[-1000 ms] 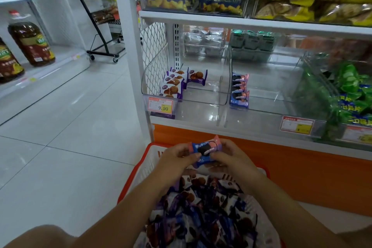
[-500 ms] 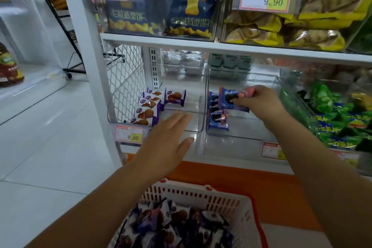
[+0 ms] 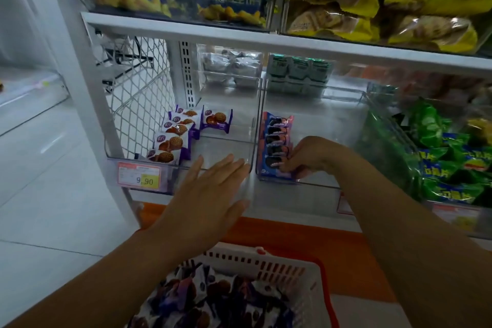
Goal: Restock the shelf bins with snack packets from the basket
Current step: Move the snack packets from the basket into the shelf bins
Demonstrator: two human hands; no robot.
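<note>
A white basket [image 3: 269,263] with a red rim sits low in front of me, full of purple and blue snack packets [image 3: 213,298]. In the middle clear bin [image 3: 319,184] a row of blue-and-pink cookie packets [image 3: 277,138] stands along the left wall. My right hand [image 3: 306,158] is inside that bin, fingers curled on the front packet of the row. My left hand [image 3: 210,194] is flat with straight fingers, its fingertips at the front rim of the left clear bin [image 3: 226,146]. That bin holds several purple biscuit packets [image 3: 175,136].
A bin of green packets [image 3: 439,157] stands to the right. Price tags [image 3: 139,176] hang on the bin fronts. Above, a shelf board [image 3: 266,37] carries blue and yellow snack bags. Wire mesh [image 3: 138,104] closes the shelf's left end. An orange base panel [image 3: 306,234] runs below.
My right hand has lowered the blue-and-pink packet from above the bin down to the front of the row. The camera has moved closer to the shelf. My left hand stays spread at the left bin.
</note>
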